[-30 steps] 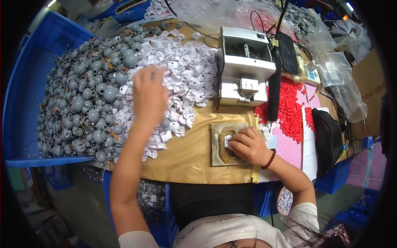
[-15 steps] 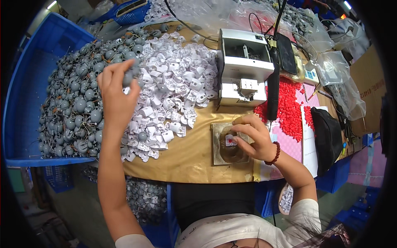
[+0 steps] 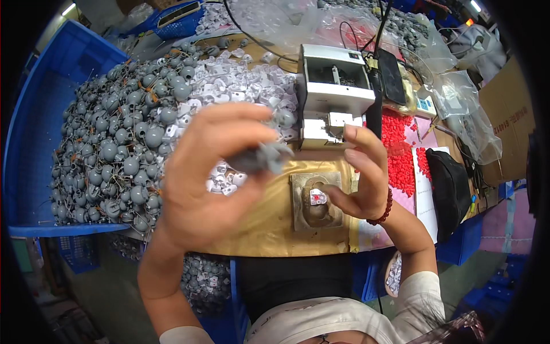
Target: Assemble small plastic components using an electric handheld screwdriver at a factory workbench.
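My left hand (image 3: pixel 200 172) is raised over the table, blurred by motion, with its fingers closed round a grey rounded plastic part (image 3: pixel 269 158). The exact shape of that part is smeared. My right hand (image 3: pixel 366 183) hovers at the right side of a square metal fixture (image 3: pixel 298 221), thumb and fingers apart and nothing between them. In the fixture's hollow lies a small white plastic piece (image 3: pixel 318 198) with a red bit on it. The right thumb tip is close beside this piece; whether they touch, I cannot tell.
A heap of grey ball-shaped parts (image 3: pixel 109 152) spills from a blue bin (image 3: pixel 37 143). White plastic pieces (image 3: pixel 263 86) are piled beside it. Behind the fixture stands a white machine (image 3: pixel 338 94). Small red parts (image 3: pixel 398 166) and a black pouch (image 3: pixel 450 195) lie to the right.
My left hand has moved right and closer, away from the piles, carrying the grey part. My right hand has lifted slightly and opened, uncovering more of the white piece.
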`<state>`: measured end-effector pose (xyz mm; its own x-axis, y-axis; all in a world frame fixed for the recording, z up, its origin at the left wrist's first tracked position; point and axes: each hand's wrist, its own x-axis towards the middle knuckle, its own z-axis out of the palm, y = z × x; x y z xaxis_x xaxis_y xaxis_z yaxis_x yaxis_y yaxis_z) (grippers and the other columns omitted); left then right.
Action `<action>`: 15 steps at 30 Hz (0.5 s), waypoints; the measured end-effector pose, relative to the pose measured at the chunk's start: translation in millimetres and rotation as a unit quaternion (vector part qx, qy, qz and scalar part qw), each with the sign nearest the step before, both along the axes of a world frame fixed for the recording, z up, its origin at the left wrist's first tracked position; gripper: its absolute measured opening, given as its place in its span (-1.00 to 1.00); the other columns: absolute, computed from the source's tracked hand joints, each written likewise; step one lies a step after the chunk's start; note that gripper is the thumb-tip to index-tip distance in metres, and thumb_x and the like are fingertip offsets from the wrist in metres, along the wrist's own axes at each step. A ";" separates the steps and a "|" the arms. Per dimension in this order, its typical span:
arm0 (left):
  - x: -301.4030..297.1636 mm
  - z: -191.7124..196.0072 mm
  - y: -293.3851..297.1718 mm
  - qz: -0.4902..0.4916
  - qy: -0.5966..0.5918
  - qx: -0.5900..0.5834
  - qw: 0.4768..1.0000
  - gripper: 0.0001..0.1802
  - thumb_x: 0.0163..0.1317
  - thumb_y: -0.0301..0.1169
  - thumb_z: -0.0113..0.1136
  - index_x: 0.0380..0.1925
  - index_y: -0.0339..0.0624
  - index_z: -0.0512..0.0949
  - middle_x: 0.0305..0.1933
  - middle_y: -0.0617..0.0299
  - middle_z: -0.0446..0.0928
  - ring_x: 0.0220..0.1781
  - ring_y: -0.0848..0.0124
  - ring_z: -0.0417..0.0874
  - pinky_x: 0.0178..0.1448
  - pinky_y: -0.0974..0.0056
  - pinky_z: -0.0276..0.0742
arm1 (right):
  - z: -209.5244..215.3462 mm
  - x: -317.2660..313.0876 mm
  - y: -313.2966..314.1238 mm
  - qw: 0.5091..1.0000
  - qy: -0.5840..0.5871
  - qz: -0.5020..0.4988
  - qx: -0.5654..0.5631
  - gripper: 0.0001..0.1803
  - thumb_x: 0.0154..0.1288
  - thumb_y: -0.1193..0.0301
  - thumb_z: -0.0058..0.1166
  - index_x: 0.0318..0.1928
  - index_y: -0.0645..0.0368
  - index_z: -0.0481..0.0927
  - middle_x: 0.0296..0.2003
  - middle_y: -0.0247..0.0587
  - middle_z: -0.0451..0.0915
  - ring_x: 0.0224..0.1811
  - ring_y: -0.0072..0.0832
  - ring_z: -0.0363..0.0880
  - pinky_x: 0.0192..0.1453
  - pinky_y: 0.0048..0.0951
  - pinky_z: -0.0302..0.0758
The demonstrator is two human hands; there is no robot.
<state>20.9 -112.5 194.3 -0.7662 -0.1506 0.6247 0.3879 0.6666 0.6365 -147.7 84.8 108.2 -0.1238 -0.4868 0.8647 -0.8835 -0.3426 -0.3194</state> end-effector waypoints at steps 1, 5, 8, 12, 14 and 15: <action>3.8 -0.3 16.2 -0.039 -0.065 0.143 0.987 -0.55 0.02 -0.73 0.37 -0.05 -0.17 0.63 0.23 0.01 0.53 0.07 0.23 0.66 0.11 0.23 0.60 | 8.0 1.6 -1.5 0.998 -0.026 0.029 0.054 -0.24 0.08 0.48 0.47 0.32 0.27 0.44 0.19 0.15 0.52 0.26 -0.02 0.55 0.32 -0.14 0.49; 1.0 -19.8 23.3 -0.139 -0.096 0.103 0.980 -0.54 0.02 -0.79 0.21 -0.06 -0.15 0.59 0.30 -0.11 0.44 0.23 0.23 0.56 0.26 0.18 0.51 | 10.8 6.3 6.9 0.884 -0.323 0.182 0.286 -0.33 0.33 0.42 0.33 0.41 0.21 0.39 0.05 0.03 0.64 0.06 -0.28 0.66 0.17 -0.26 0.57; 10.6 -48.9 28.0 -0.158 -0.117 0.160 0.967 -0.55 -0.01 -0.80 0.20 -0.11 -0.14 0.60 0.32 -0.11 0.41 0.27 0.20 0.53 0.30 0.16 0.47 | 8.8 -2.2 25.6 0.678 -0.576 0.235 0.391 -0.52 0.49 0.48 0.17 0.36 0.19 0.45 -0.13 -0.31 0.73 -0.13 -0.67 0.66 -0.06 -0.53 0.60; 24.1 -93.5 44.2 -0.186 -0.173 0.254 0.933 -0.66 -0.01 -0.73 0.18 -0.21 -0.17 0.62 0.28 -0.05 0.47 0.19 0.20 0.58 0.25 0.15 0.50 | -31.7 -6.0 49.6 0.738 -0.513 0.196 0.392 -0.68 0.49 0.49 0.17 0.20 0.24 0.61 -0.13 -0.39 0.73 -0.18 -0.73 0.63 -0.12 -0.58 0.58; 33.7 -108.7 55.0 -0.201 -0.202 0.332 0.899 -0.76 0.07 -0.69 0.21 -0.25 -0.22 0.61 0.23 -0.03 0.49 0.07 0.31 0.57 0.20 0.21 0.50 | -45.9 -4.1 57.3 0.775 -0.478 0.173 0.375 -0.74 0.47 0.46 0.21 0.10 0.24 0.69 -0.10 -0.35 0.75 -0.21 -0.71 0.63 -0.14 -0.54 0.59; 39.3 -122.5 62.1 -0.163 -0.212 0.326 0.907 -0.78 0.08 -0.68 0.23 -0.26 -0.22 0.61 0.21 -0.01 0.50 0.07 0.32 0.58 0.20 0.21 0.51 | -46.1 -4.0 57.8 0.763 -0.465 0.153 0.421 -0.73 0.44 0.48 0.23 0.10 0.25 0.69 -0.10 -0.31 0.75 -0.18 -0.67 0.65 -0.11 -0.52 0.60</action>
